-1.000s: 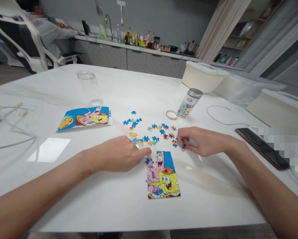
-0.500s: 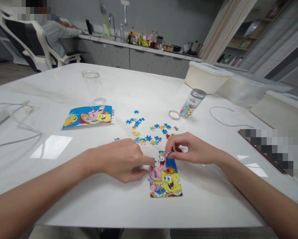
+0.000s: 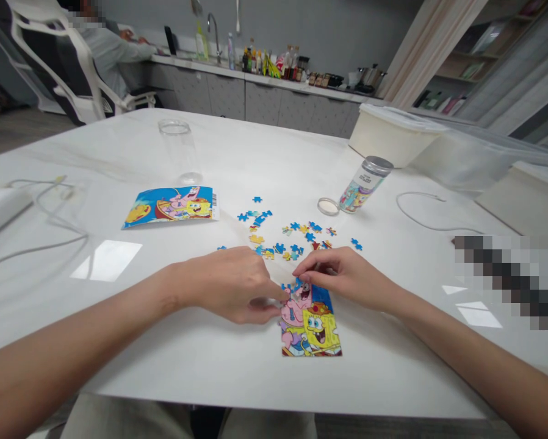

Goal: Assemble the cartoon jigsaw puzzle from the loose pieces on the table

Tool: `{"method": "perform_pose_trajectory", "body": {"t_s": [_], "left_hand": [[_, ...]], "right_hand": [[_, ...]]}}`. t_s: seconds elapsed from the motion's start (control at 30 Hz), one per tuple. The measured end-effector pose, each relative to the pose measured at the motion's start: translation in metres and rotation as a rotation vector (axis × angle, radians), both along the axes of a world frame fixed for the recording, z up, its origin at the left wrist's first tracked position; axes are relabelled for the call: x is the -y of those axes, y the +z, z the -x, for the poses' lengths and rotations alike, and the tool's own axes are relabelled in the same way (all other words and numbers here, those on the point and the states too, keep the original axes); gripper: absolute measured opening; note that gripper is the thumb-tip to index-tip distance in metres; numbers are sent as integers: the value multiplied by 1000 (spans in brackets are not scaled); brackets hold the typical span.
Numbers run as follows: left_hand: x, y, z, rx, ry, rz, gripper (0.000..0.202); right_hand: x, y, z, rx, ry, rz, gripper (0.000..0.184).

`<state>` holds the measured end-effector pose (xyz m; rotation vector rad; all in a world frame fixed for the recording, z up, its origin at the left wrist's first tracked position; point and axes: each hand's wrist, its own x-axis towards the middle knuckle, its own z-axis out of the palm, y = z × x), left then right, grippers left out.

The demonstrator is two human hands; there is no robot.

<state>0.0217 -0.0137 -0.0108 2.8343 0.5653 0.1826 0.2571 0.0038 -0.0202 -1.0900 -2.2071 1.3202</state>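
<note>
A partly built cartoon jigsaw puzzle (image 3: 311,326) lies on the white table (image 3: 265,152) in front of me. My left hand (image 3: 230,283) rests at its upper left corner, index finger pressed down on the edge, other fingers curled. My right hand (image 3: 342,275) is at the puzzle's top edge, thumb and forefinger pinched on a small puzzle piece (image 3: 304,284). Several loose blue and yellow pieces (image 3: 285,235) lie scattered just beyond both hands.
A printed reference picture (image 3: 171,206) lies to the left, with a clear glass (image 3: 177,151) behind it. A puzzle tin (image 3: 364,183) and its lid (image 3: 328,206) stand at right, near white tubs (image 3: 393,137) and a cable (image 3: 420,210). Another person sits at the far counter (image 3: 111,49).
My right hand picked a piece from the loose pile and carried it left to the puzzle's top edge. My left hand stayed at the upper left corner.
</note>
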Motion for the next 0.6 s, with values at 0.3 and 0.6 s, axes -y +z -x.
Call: {"method": "perform_pose_trajectory", "body": {"t_s": [0.3, 0.6], "left_hand": [[0, 0, 0, 12, -12, -19, 19], [0, 1, 0, 10, -11, -12, 18]], "right_hand": [[2, -3, 3, 21, 61, -39, 18], [4, -3, 3, 72, 98, -178, 16]]}}
